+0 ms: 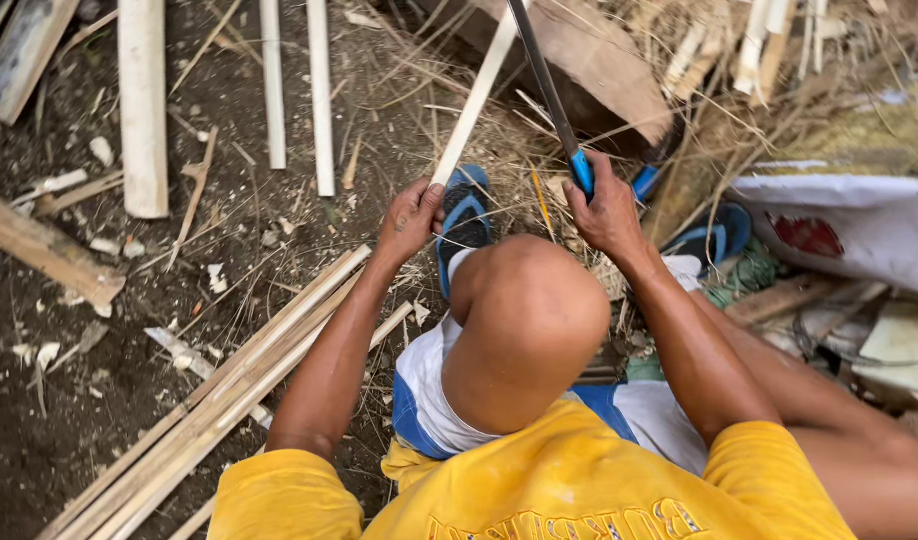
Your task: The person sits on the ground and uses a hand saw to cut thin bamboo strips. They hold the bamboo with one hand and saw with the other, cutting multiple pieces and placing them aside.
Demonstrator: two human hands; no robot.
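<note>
**Blade close to the holding hand: slip risk on the bamboo strip**

Person sits low on the dirt ground (99,420), knee (524,310) raised mid-frame. Left hand (411,218) is clenched around the lower end of a pale bamboo strip (476,105) that runs up and right toward the top centre of the frame. Right hand (604,210) is wrapped tight on the blue grip of a long dark blade (541,70), which rises to the top edge and crosses the strip near its upper end. Exactly where blade meets strip is hard to tell.

Risks, as a judgement:
- Blade and strip converge toward the hands. If the blade runs down the grain suddenly, it could travel toward the left hand, which sits on the same strip just beside the knee.
- Blue sandal (466,215) and foot lie right under the strip's lower end, so a dropped or glancing blade lands there.
- One-handed hold at the strip's end gives little control, so the strip may twist or spring.
- Dry straw and shavings (779,90) at upper right hide the footing around the wood block (599,70).

Bundle of split strips (229,390) lies at lower left, well apart from both hands. More cut poles (144,100) lie along the upper left.
</note>
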